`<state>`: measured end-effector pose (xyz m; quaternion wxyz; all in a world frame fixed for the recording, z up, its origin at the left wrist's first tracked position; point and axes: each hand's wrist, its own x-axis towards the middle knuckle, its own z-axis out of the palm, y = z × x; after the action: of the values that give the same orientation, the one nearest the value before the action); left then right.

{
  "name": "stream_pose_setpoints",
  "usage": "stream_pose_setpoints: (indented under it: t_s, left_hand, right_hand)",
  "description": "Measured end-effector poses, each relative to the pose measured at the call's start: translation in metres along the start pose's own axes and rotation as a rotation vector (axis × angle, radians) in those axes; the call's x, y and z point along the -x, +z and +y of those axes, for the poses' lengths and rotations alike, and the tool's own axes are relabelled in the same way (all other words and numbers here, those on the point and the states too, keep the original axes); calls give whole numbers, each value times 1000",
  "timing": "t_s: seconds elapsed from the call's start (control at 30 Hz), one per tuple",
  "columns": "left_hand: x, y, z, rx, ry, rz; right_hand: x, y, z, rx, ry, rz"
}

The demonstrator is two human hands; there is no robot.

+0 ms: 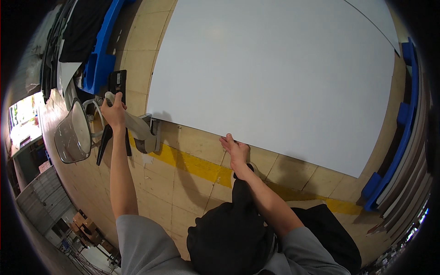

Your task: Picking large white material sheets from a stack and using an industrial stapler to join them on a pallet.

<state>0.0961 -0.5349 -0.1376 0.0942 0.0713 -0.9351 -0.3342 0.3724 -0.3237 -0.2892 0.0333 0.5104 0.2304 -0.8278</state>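
A large white flat board (275, 82) lies across the upper middle, with its near edge facing me. My left hand (114, 111) is closed around the upper end of a pale grey handheld tool (137, 127). The lower, metal-edged end of this tool is at the board's near left corner; whether it touches the board cannot be made out. My right hand (236, 151) is at the middle of the near edge, its fingers partly spread and the fingertips beside the edge. No object shows in it.
Left stand a blue plastic pallet (99, 68) with dark sheets and an oval glossy panel (73, 135) on a pale frame. Another blue pallet (403, 123) with stacked boards stands at the right. A yellow line (192, 166) crosses the tiled floor. Cartons (87, 229) are at lower left.
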Motion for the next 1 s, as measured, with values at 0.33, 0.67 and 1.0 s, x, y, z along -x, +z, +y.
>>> stream_pose_setpoints:
  t_s: [0.33,0.67,1.0]
  left_hand:
    - [-13,32,16,-152,-54,-19]
    - [-21,61,2,-392,-116,-108]
    - [-32,78,-17,-547,-185,-233]
  right_hand:
    - [5,-18,-24,308,212,-85]
    - [90,-122,-141,663,416,-207]
    - [88,-33,-128,632,113,-481]
